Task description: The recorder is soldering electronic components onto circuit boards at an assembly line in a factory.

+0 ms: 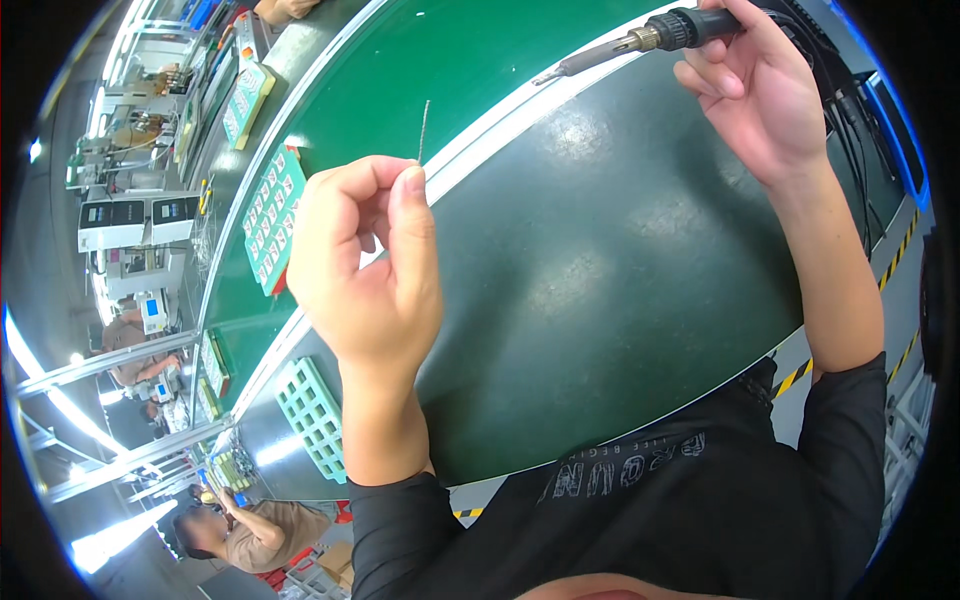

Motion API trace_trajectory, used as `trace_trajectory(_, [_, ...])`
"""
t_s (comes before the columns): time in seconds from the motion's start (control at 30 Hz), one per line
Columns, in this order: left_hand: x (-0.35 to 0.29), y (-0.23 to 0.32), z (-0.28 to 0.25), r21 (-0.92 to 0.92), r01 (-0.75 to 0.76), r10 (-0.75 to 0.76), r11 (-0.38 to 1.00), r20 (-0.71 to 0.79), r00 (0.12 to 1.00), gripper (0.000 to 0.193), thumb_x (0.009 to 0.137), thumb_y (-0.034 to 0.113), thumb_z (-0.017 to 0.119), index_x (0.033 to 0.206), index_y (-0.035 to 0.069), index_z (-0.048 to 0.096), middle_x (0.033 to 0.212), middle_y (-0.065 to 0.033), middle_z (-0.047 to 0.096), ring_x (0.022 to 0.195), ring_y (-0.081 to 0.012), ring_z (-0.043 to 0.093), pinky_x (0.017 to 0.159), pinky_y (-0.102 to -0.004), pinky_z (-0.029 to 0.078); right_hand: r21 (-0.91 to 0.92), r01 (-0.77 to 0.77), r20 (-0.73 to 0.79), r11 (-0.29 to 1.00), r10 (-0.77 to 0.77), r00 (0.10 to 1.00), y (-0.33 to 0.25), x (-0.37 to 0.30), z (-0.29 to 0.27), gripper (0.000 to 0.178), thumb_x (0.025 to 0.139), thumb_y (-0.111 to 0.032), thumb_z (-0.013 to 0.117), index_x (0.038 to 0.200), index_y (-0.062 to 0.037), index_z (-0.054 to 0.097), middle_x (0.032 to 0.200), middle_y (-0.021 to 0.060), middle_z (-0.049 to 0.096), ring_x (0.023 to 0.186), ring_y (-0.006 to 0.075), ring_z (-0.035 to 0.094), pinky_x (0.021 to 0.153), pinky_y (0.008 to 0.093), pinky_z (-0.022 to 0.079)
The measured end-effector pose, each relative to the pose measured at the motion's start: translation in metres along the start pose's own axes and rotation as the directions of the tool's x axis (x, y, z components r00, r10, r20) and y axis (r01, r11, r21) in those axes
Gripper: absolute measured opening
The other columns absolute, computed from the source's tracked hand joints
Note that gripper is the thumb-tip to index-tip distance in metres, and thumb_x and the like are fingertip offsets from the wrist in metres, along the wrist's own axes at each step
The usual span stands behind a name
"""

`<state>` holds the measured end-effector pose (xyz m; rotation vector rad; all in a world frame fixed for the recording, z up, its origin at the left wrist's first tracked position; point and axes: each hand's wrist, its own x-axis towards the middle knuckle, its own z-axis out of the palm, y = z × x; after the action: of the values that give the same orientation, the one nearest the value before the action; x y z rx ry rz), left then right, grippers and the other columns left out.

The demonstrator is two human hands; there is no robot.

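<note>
My left hand (pixel 372 240) is closed in a pinch above the dark green bench. A thin grey wire (pixel 425 130) stands nearly upright from between its thumb and forefinger. My right hand (pixel 765 95) is raised at the upper right, its fingers wrapped round the black handle of a soldering iron (pixel 640 42). The iron's tip points left toward the wire, well apart from it. Behind my left hand, a light green tray (pixel 272 225) filled with small parts lies on the green conveyor belt.
Another light green tray (pixel 312 418) with square pockets rests left of my left forearm. A pale metal rail (pixel 500 125) separates belt from bench (pixel 610 270). Dark cables (pixel 855 150) hang beside my right hand. Further trays (pixel 248 105) and a co-worker (pixel 262 535) are at the left.
</note>
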<state>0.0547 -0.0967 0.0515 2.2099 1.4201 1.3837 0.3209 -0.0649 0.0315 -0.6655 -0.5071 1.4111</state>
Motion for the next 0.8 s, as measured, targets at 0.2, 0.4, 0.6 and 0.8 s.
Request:
trace_trajectory(0.2, [-0.002,0.018,-0.016,-0.023,0.047,-0.046,0.999,0.057,0.997,0.007,0.091,0.001,0.058,0.095,-0.004,0.059,0.084,-0.0016,0.060,0.074,-0.0045,0.053,0.068,-0.0158,0.041,0.089,-0.082,-0.010,0.993,0.083,0.996,-0.001,-0.005,0.005,0.023,0.094,-0.030,0.049,0.084,-0.0128,0.060,0.061,0.0012,0.055,0.043,0.0101,0.042,0.053,0.0259,0.035])
trace_trajectory(0.4, [-0.001,0.023,-0.014,-0.127,0.063,-0.073,0.990,-0.069,0.995,0.005,0.085,0.001,0.064,0.086,-0.002,0.060,0.075,-0.0014,0.057,0.062,-0.0045,0.046,0.057,-0.0176,0.037,0.113,-0.088,0.059,0.990,0.081,0.995,-0.001,-0.006,0.005,0.025,0.094,-0.031,0.048,0.083,-0.0126,0.061,0.060,0.0014,0.055,0.041,0.0098,0.041,0.051,0.0257,0.035])
trace_trajectory(0.6, [0.004,0.003,-0.020,-0.080,0.143,-0.150,0.987,-0.103,0.983,0.007,0.086,0.004,0.064,0.085,-0.001,0.061,0.072,0.0008,0.057,0.060,-0.0040,0.049,0.055,-0.0169,0.038,0.095,0.016,0.056,0.995,-0.021,0.998,0.003,-0.004,0.004,0.023,0.094,-0.030,0.051,0.084,-0.0114,0.061,0.065,0.0016,0.058,0.047,0.0101,0.046,0.051,0.0243,0.037])
trace_trajectory(0.8, [0.001,-0.038,0.006,0.373,0.089,-0.203,0.924,0.278,0.939,0.014,0.080,0.015,0.064,0.083,0.001,0.066,0.074,-0.0123,0.066,0.064,-0.0216,0.062,0.063,-0.0313,0.049,0.086,0.180,0.271,0.980,-0.197,0.942,-0.015,0.016,-0.039,0.031,0.098,-0.022,0.047,0.107,0.0040,0.060,0.075,0.0054,0.053,0.063,0.0113,0.042,0.065,0.0259,0.033])
